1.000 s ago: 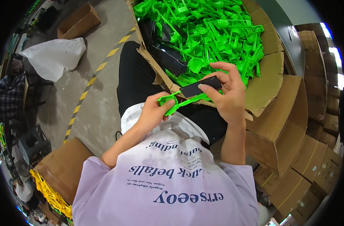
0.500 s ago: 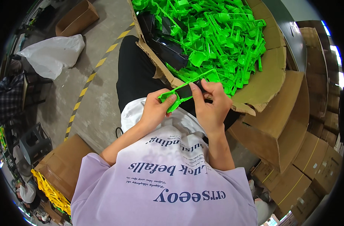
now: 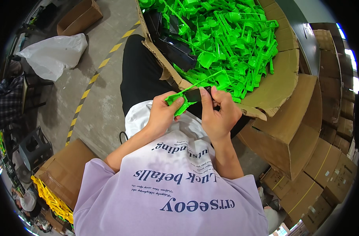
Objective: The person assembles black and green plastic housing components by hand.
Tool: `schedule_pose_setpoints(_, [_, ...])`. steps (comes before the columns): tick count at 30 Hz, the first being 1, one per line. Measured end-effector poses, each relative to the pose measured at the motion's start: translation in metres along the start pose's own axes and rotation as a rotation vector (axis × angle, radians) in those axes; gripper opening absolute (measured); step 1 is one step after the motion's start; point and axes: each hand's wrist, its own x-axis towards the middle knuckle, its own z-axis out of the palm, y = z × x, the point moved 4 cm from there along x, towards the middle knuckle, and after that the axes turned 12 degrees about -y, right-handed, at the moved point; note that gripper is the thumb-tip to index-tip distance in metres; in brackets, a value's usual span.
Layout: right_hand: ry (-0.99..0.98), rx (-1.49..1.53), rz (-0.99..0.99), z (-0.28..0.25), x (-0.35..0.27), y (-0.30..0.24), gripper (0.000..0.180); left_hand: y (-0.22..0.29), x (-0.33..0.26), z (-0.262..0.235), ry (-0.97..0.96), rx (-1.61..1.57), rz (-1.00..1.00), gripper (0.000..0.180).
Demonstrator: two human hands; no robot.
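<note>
My left hand (image 3: 160, 113) is closed on a bright green moulded plastic part (image 3: 182, 111), the thumb pressed on its near end. A long thin green arm runs from this part up to a flat green panel near the carton's edge. My right hand (image 3: 219, 114) pinches the right end of a dark, flat rectangular piece (image 3: 193, 95) between thumb and fingers. The left end of that piece meets the green part; whether it is attached there I cannot tell. Both hands are over my lap, just in front of the carton.
A large torn-edged carton (image 3: 287, 74) holds a heap of green plastic parts (image 3: 234, 43) and several black pieces (image 3: 175, 53). More boxes (image 3: 283, 118) stand at the right. On the left are a white plastic bag (image 3: 55, 55), a floor stripe (image 3: 87, 92) and a grey stool (image 3: 36, 149).
My right hand has shifted slightly down, and the dark piece has turned so more of its flat face shows. My left hand keeps its hold on the green part.
</note>
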Motion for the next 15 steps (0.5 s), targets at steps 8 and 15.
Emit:
schedule_pose_setpoints(8, [-0.022, 0.404, 0.463, 0.005, -0.009, 0.034, 0.015, -0.009, 0.000, 0.002, 0.056, -0.064, -0.001, 0.012])
schedule_pose_setpoints(15, [-0.056, 0.461, 0.455, 0.007, -0.007, 0.052, 0.015, -0.009, -0.001, 0.006, 0.024, -0.132, 0.013, 0.015])
